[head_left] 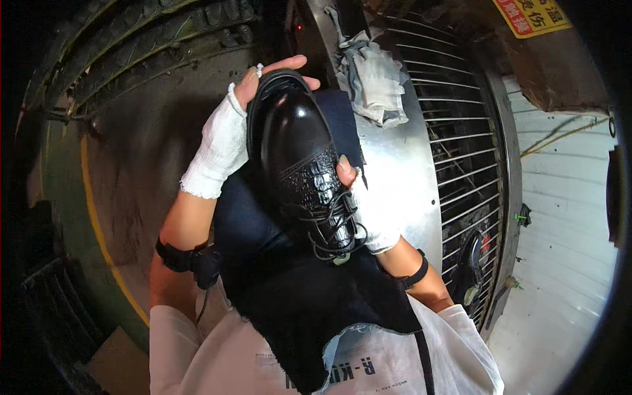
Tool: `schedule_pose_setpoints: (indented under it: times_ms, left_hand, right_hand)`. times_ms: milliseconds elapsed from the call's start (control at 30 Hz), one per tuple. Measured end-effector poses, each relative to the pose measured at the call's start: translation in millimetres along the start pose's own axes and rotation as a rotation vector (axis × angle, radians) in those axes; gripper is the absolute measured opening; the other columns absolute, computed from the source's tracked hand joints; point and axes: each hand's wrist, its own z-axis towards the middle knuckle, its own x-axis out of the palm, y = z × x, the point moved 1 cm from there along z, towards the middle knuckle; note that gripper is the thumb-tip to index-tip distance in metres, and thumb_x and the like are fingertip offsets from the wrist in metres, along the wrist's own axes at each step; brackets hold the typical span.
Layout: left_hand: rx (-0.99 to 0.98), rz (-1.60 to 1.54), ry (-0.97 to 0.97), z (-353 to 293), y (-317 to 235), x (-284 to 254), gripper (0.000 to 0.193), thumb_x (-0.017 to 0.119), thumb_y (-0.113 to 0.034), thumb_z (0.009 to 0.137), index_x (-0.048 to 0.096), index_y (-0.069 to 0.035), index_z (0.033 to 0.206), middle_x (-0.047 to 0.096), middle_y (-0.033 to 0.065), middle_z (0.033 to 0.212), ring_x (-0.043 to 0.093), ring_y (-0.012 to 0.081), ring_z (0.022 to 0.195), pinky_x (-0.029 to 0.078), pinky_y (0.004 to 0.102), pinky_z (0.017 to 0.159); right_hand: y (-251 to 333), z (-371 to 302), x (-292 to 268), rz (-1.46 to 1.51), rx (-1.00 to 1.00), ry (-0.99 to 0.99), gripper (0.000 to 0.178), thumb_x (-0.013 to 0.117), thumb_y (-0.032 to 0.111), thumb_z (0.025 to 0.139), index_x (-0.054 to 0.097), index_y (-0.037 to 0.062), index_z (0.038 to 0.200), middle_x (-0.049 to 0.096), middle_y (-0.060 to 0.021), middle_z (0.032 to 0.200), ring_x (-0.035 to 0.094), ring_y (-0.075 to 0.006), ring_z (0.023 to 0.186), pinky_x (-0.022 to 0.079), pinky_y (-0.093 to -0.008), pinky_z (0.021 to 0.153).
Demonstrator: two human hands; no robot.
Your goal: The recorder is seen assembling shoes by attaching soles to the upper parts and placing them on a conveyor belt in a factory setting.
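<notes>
A glossy black lace-up shoe (299,164) with a scaly embossed band sits toe-up in the middle of the view. My left hand (227,135), in a white fingerless glove, cups the toe and left side, fingertips curled over the tip. My right hand (368,210), also gloved in white, grips the laced part from the right, thumb pressed on the upper. A dark navy cloth (309,296) hangs beneath the shoe over my lap.
A curved metal machine housing (401,171) with a wire guard grille (461,151) stands behind the shoe. Crumpled white rags (375,79) lie on its top. Another dark shoe (469,266) rests by the grille. A yellow-edged floor strip (99,230) runs at left.
</notes>
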Motion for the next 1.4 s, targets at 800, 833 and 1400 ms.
schedule_pose_setpoints:
  times_ms: [800, 833, 1400]
  left_hand:
    - [-0.002, 0.386, -0.078, -50.1, -29.0, 58.8, 0.122, 0.098, -0.048, 0.07, 0.033, 0.004, 0.159, 0.064, 0.0229, 0.142, 0.067, 0.0267, 0.125, 0.052, 0.0392, 0.109]
    - [-0.056, 0.406, -0.112, -51.6, -35.0, 62.2, 0.12, 0.1, -0.042, 0.07, 0.033, 0.004, 0.158, 0.064, 0.0235, 0.142, 0.066, 0.0275, 0.126, 0.052, 0.0395, 0.109]
    - [0.275, 0.368, -0.279, -92.8, -38.7, 49.6, 0.122, 0.098, -0.051, 0.071, 0.025, -0.014, 0.16, 0.055, 0.0358, 0.147, 0.065, 0.039, 0.129, 0.055, 0.0454, 0.109]
  right_hand:
    - [0.4, -22.0, 6.7, -0.354, -0.132, 0.033, 0.06, 0.065, 0.055, 0.102, 0.073, -0.0037, 0.112, 0.078, -0.0091, 0.094, 0.075, -0.0151, 0.08, 0.06, -0.0259, 0.071]
    - [-0.2, -22.5, 9.0, -0.347, -0.13, 0.032, 0.06, 0.065, 0.055, 0.102, 0.073, -0.0037, 0.112, 0.078, -0.0091, 0.094, 0.075, -0.0151, 0.08, 0.06, -0.0259, 0.071]
    - [24.8, -39.5, -4.0, -0.733, -0.233, 0.262, 0.07, 0.067, 0.046, 0.103, 0.055, -0.0042, 0.15, 0.061, -0.0182, 0.145, 0.054, -0.0236, 0.138, 0.039, -0.0353, 0.118]
